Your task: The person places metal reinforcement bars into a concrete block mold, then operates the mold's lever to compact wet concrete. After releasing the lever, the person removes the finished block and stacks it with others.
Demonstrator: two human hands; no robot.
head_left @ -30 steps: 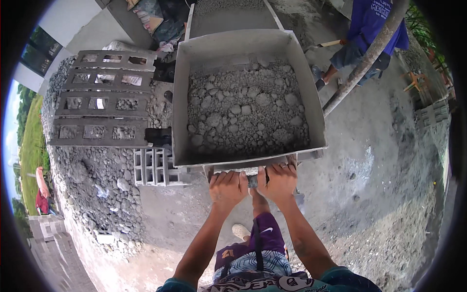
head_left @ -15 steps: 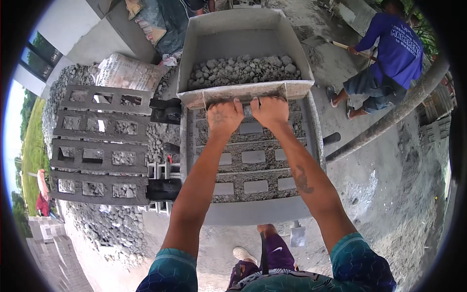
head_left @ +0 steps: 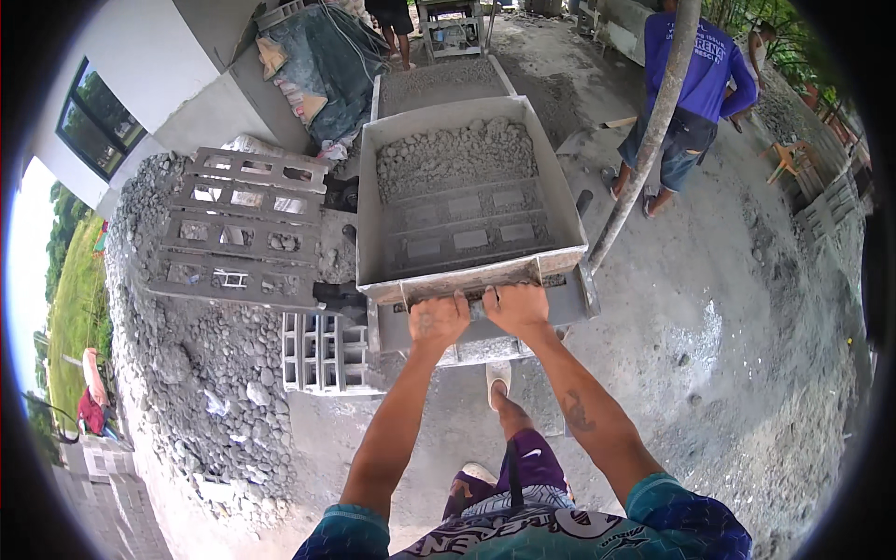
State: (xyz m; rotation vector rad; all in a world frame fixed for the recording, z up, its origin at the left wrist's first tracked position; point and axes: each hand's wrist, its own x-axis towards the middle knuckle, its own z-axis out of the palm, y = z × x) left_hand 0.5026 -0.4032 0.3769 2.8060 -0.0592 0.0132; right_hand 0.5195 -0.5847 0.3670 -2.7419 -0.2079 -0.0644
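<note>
Clearly, a good deal crowds the place; a bent pole [head_left: 653, 131] slants up just to the right of the box [head_left: 371, 215], crossing in front of a person in a blue shirt [head_left: 686, 51]; an orange chair [head_left: 791, 159] stands farther off to the right; on the left, a grey frame [head_left: 233, 259] with square holes lies close by, its near edge above some hollow blocks [head_left: 322, 355]; a heap of gravel [head_left: 233, 373] spreads beyond them, and a dark tarp [head_left: 331, 65] lies by the wall.

The box is open at the top — lumpy grey mix [head_left: 457, 154] lies in its far half, and rows of pale rectangles [head_left: 425, 247] show at its bottom in the near half; it sits over the grey table [head_left: 397, 329], ahead of the person.

Its handle [head_left: 477, 311] faces the person and runs crosswise; the box looks nearly square, so its long axis is hard to tell; the left grip [head_left: 441, 319] and the right grip [head_left: 518, 308] are both clamped on the handle — side by side, thumbs near each other.
</note>
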